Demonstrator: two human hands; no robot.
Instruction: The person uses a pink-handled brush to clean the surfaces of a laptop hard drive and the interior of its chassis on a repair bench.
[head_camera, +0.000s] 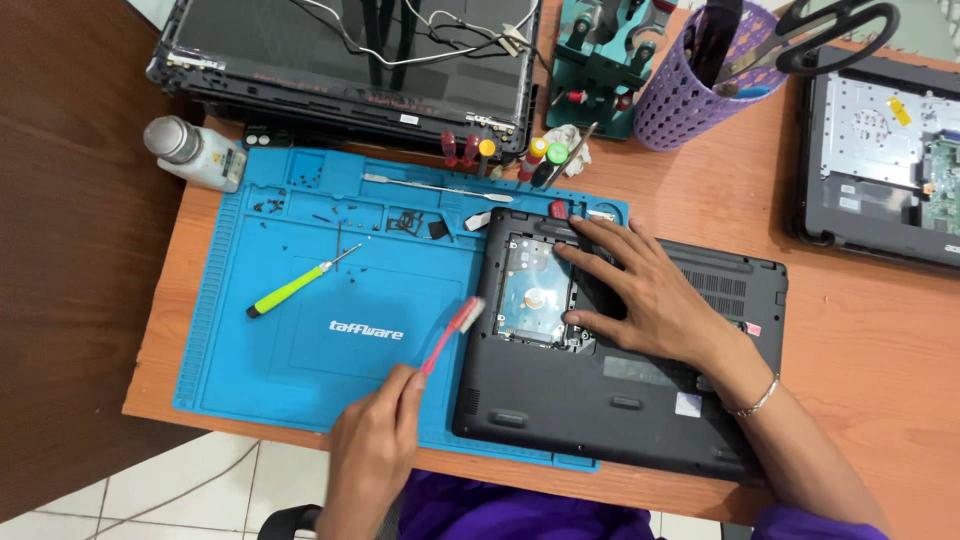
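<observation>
While the right hand (650, 300) lies flat and open on the upturned black plastic laptop base (620, 390), bracing it beside the exposed silver hard drive (535, 290), the left hand (375, 445) grips a pink toothbrush (452, 333); short, light strokes advisable.

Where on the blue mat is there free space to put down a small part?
The mat is bare between the green screwdriver, its near edge and the brush-holding left hand. Its far trays, holding screws, and the laptop side are crowded.
</observation>
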